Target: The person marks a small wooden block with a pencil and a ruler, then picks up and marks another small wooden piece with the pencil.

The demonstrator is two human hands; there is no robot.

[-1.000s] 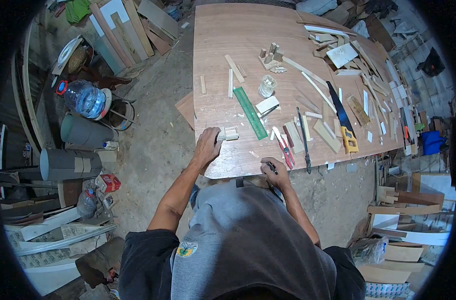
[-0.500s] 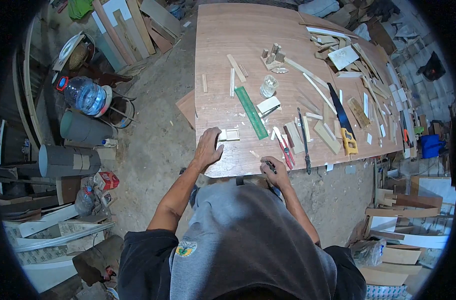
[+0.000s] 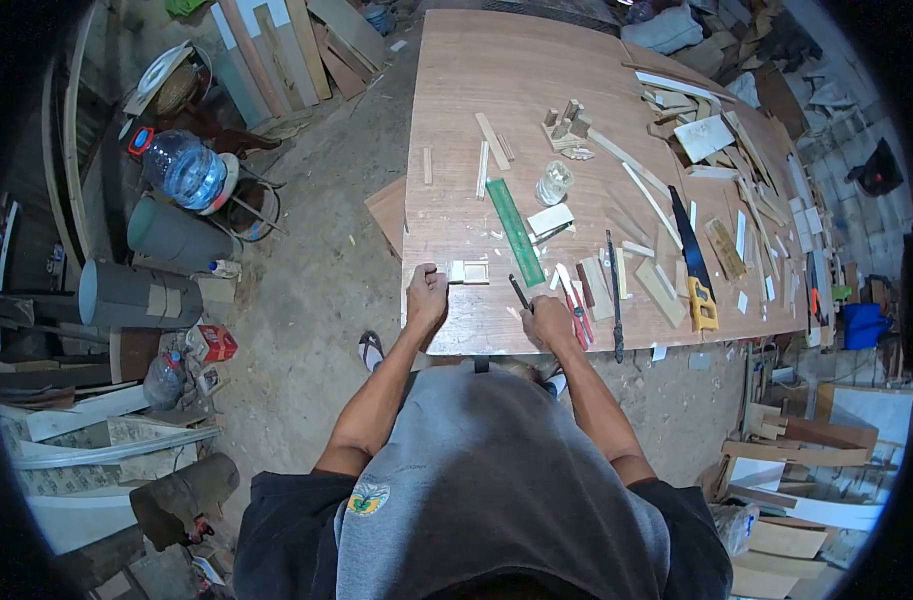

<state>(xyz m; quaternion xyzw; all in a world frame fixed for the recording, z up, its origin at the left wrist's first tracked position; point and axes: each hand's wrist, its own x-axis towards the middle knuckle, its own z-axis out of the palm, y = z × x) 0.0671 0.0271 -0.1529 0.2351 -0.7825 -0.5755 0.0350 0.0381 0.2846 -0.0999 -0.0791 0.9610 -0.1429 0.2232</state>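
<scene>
My left hand [image 3: 428,294] is at the table's near left edge, its fingers curled close to the left end of a small pale wooden frame [image 3: 473,272]. Whether anything sits in those fingers is hidden. My right hand [image 3: 551,322] is closed on a slim dark tool [image 3: 519,292], whose tip points up and left; its exact kind does not show. Beyond it lies a green ruler [image 3: 514,232]. Close to the right hand's right side are red-handled pliers-like cutters [image 3: 579,312] and wood offcuts [image 3: 596,290].
On the wooden table [image 3: 496,65] stand a clear jar [image 3: 554,184] and a wooden block holder [image 3: 566,125]. A yellow-handled saw [image 3: 698,265] and a long dark bar [image 3: 614,300] lie to the right. Scrap wood [image 3: 704,138] is heaped at the far right.
My left hand has gone from spread fingers to curled ones beside the wooden frame. My right hand has turned palm down, and the dark tool now points forward. The camera view has shifted slightly.
</scene>
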